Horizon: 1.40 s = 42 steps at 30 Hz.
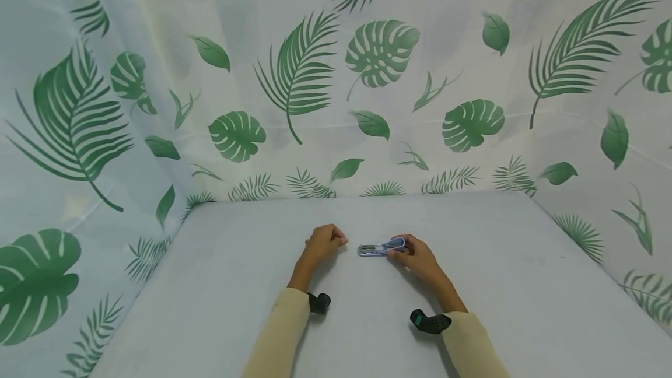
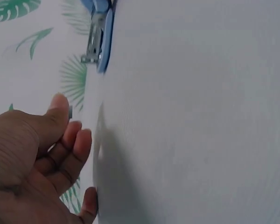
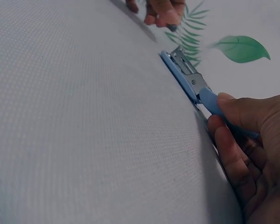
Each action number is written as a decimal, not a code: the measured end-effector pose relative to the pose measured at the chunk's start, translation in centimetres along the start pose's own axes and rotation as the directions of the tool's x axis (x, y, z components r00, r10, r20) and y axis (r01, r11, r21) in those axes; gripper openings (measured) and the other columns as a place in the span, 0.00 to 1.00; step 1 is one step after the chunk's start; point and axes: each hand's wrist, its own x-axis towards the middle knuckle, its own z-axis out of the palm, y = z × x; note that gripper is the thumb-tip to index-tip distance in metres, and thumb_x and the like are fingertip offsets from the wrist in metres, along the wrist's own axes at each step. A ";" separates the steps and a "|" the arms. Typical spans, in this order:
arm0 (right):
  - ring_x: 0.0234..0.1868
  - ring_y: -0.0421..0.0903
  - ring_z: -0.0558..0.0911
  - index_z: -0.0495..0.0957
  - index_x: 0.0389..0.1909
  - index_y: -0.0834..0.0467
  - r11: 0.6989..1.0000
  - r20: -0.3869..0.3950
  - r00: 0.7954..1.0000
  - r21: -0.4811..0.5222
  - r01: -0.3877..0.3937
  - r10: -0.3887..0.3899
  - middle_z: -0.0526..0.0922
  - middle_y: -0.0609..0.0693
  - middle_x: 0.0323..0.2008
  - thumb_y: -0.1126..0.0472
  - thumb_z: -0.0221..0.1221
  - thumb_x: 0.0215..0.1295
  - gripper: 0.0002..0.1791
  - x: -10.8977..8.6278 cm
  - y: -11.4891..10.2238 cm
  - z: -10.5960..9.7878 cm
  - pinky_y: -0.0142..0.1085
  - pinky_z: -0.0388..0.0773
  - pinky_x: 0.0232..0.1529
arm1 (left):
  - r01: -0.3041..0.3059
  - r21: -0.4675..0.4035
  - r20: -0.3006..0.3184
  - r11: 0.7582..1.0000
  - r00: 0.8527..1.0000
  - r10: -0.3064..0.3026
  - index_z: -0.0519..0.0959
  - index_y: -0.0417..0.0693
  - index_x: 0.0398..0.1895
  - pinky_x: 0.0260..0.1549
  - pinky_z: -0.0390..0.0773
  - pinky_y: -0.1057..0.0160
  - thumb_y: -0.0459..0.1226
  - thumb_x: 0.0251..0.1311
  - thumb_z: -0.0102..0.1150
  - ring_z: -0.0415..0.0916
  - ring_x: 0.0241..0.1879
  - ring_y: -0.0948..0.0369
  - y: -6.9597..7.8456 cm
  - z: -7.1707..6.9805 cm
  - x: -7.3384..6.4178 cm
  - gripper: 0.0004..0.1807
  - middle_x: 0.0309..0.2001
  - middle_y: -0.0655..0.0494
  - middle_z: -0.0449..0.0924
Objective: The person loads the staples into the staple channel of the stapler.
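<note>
A light blue stapler lies on the white tabletop, its metal magazine pointing left and its blue top folded back. The right hand holds it at the blue end, thumb over the handle and fingers below, as the right wrist view shows. To the left, the left hand is a short way from the stapler's metal end. Between its thumb and index finger it pinches a small grey piece, mostly hidden by the thumb; what it is I cannot tell. Its other fingers are loosely bent.
The white tabletop reaches back to a white curtain printed with green leaves, which also hangs at both sides. A black wrist camera sits on the left wrist and another black device on the right one.
</note>
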 end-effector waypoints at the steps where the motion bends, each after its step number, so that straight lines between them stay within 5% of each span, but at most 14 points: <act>1: 0.32 0.45 0.71 0.73 0.49 0.58 1.000 0.003 1.000 0.003 -0.002 0.002 0.77 0.52 0.38 0.53 0.63 0.54 0.23 0.0 0.0 0.0 0.34 0.69 0.30 | -0.025 -0.010 0.011 1.000 1.000 0.025 0.77 0.53 0.28 0.34 0.63 0.53 0.44 0.55 0.60 0.68 0.28 0.65 0.3 0.2 0.0 0.07 0.24 0.64 0.72; 5: 0.32 0.44 0.71 0.72 0.49 0.58 1.000 0.004 1.000 0.006 -0.007 0.007 0.77 0.52 0.38 0.53 0.63 0.54 0.23 0.0 0.1 -0.1 0.33 0.69 0.29 | -0.135 -0.010 0.029 0.991 0.990 0.135 0.76 0.53 0.27 0.33 0.63 0.55 0.43 0.54 0.60 0.68 0.28 0.65 1.5 0.9 -0.1 0.06 0.25 0.63 0.71; 12: 0.31 0.44 0.71 0.72 0.49 0.58 1.000 0.000 1.000 -0.002 -0.007 0.007 0.76 0.52 0.36 0.52 0.62 0.55 0.23 0.1 0.0 0.0 0.33 0.69 0.28 | -0.260 0.166 0.057 0.951 0.965 0.254 0.75 0.55 0.28 0.34 0.66 0.52 0.44 0.55 0.59 0.68 0.32 0.68 2.5 2.4 -0.2 0.06 0.33 0.64 0.67; 25: 0.30 0.45 0.70 0.73 0.49 0.58 1.000 0.000 1.000 -0.004 0.003 -0.003 0.75 0.52 0.34 0.53 0.62 0.55 0.22 0.1 0.2 0.0 0.34 0.68 0.28 | -0.231 0.228 0.073 0.946 0.973 0.220 0.76 0.56 0.31 0.31 0.64 0.57 0.48 0.53 0.60 0.67 0.31 0.67 3.2 3.0 -0.2 0.09 0.33 0.64 0.67; 32: 0.31 0.44 0.71 0.73 0.48 0.59 1.000 0.009 1.000 -0.005 0.016 -0.016 0.76 0.52 0.35 0.52 0.62 0.55 0.22 0.0 0.3 0.2 0.34 0.69 0.28 | -0.204 0.106 0.105 0.973 0.976 0.193 0.76 0.54 0.37 0.32 0.65 0.56 0.43 0.54 0.61 0.69 0.32 0.66 2.9 2.6 -0.3 0.09 0.30 0.63 0.71; 36: 0.30 0.45 0.71 0.73 0.48 0.59 1.000 0.009 1.000 0.004 0.030 -0.030 0.76 0.52 0.35 0.53 0.62 0.55 0.22 0.0 0.4 0.2 0.33 0.69 0.28 | -0.254 0.029 0.159 0.967 0.956 0.246 0.78 0.57 0.41 0.36 0.68 0.57 0.33 0.56 0.57 0.72 0.35 0.64 2.5 2.2 -0.3 0.11 0.34 0.60 0.76; 42: 0.31 0.45 0.71 0.73 0.48 0.59 0.999 -0.001 0.999 -0.009 0.049 -0.049 0.77 0.53 0.36 0.54 0.62 0.55 0.21 -0.1 0.1 0.0 0.33 0.69 0.28 | -0.360 0.048 0.200 0.932 0.917 0.345 0.82 0.59 0.40 0.32 0.69 0.67 0.25 0.52 0.53 0.72 0.37 0.62 1.9 1.8 -0.1 0.20 0.35 0.56 0.76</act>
